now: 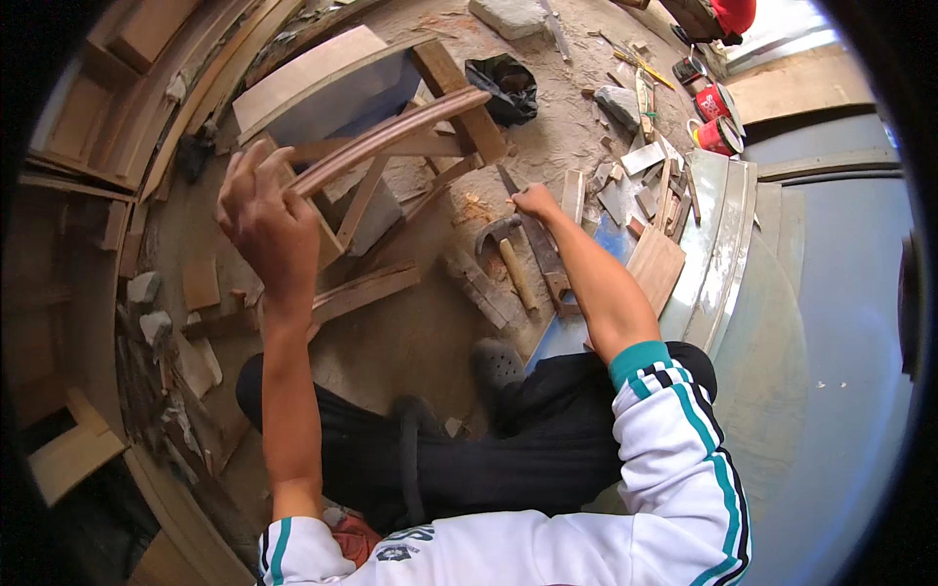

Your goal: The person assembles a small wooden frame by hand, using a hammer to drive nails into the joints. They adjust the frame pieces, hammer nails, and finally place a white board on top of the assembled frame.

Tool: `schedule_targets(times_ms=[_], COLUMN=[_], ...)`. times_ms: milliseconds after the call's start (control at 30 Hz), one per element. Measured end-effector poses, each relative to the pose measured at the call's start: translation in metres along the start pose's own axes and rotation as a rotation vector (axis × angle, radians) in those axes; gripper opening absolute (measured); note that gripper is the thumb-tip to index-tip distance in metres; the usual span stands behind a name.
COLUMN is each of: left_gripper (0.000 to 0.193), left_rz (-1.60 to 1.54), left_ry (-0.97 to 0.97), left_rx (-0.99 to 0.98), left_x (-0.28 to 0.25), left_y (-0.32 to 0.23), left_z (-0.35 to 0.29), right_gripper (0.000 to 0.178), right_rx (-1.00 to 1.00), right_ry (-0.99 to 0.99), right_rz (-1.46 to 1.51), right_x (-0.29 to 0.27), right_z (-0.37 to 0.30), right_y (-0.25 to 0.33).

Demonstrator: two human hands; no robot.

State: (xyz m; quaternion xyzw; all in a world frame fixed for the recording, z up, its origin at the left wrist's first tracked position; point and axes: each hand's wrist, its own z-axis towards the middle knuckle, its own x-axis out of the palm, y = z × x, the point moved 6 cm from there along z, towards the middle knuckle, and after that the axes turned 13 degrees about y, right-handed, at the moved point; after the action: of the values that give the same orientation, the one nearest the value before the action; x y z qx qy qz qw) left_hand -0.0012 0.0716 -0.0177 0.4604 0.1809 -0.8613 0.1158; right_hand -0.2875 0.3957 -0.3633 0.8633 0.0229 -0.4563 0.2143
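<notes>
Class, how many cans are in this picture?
3, at the upper right: a dark can farthest, a red can in the middle, and a red-and-yellow can nearest. Others may be hidden.

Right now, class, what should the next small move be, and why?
Probably steady the wood strip with the left hand before shifting the right hand: only the left is at the strip, near one end, while the right's grip is on a dark piece, apart from the strip.

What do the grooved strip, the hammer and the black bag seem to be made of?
Grooved strip: probably wood, reddish-brown, its ridges smooth, slightly shiny.
Hammer handle: likely bare wood, dull tan.
Hammer head: perhaps metal, dull, from its slim, dark curve.
Black bag: apparently plastic, given glossy crinkles.
</notes>
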Motion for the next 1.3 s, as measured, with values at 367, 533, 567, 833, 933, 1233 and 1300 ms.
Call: schedule_targets(times_ms=[367, 533, 567, 833, 933, 1233, 1300], left_gripper=[0.060, 0.063, 0.064, 0.064, 0.066, 0.072, 0.070], left_rz=[0.001, -0.044, -0.025, -0.072, -0.065, -0.095, -0.074], left_ry=[0.738, 0.838, 0.859, 0.888, 0.919, 0.889, 0.913], left_rx=[-0.026, -0.060, -0.078, -0.090, -0.132, -0.104, -0.090], left_x=[0.089, 0.090, 0.090, 0.092, 0.088, 0.093, 0.091], left_y=[-0.060, -0.062, -0.061, -0.063, -0.058, -0.058, -0.059], left_z=[0.053, 0.056, 0.055, 0.060, 0.058, 0.059, 0.060], right_gripper=[0.034, 0.033, 0.034, 0.026, 0.028, 0.028, 0.027], right_rx=[-0.270, -0.376, -0.306, 0.023, 0.103, 0.099, 0.109], right_ry=[-0.340, -0.443, -0.379, -0.252, -0.147, -0.259, -0.294], right_rz=[0.112, 0.217, 0.243, 0.064, 0.087, 0.053, 0.117], right_x=[-0.119, -0.121, -0.112, -0.102, -0.097, -0.113, -0.116], right_z=[0.131, 0.205, 0.216, 0.258, 0.238, 0.213, 0.205], right_y=[0.081, 0.077, 0.077, 0.038, 0.063, 0.070, 0.070])
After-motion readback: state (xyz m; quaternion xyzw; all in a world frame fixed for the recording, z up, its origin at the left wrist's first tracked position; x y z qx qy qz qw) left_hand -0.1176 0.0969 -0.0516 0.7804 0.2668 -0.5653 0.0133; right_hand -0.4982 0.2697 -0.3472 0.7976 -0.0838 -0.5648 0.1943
